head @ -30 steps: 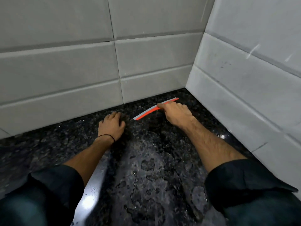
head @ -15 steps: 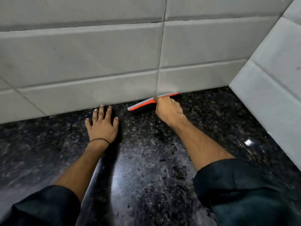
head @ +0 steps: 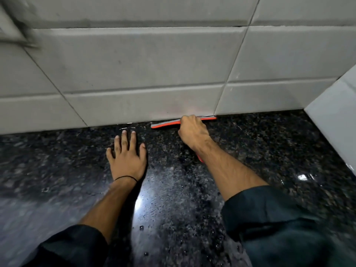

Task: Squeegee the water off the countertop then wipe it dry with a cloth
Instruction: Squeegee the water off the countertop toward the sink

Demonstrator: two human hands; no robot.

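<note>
An orange squeegee (head: 165, 124) with a grey blade lies along the foot of the back wall on the black speckled granite countertop (head: 250, 143). My right hand (head: 192, 132) grips it, fingers curled over its middle; a bit of orange handle shows under my wrist. My left hand (head: 126, 157) rests flat on the counter to the left of the squeegee, fingers spread and pointing at the wall. Water droplets and a thin wet film (head: 173, 218) cover the counter between my forearms. No cloth is in view.
Grey tiled back wall (head: 144, 70) meets the counter just behind the squeegee. A second tiled wall (head: 335, 116) closes the corner on the right. The counter runs on to the left and toward me. Dark sleeves cover both forearms near the frame bottom.
My right hand has slid the squeegee back and left from the right corner until its blade lies along the back wall. My left hand has flattened and spread its fingers on the counter.
</note>
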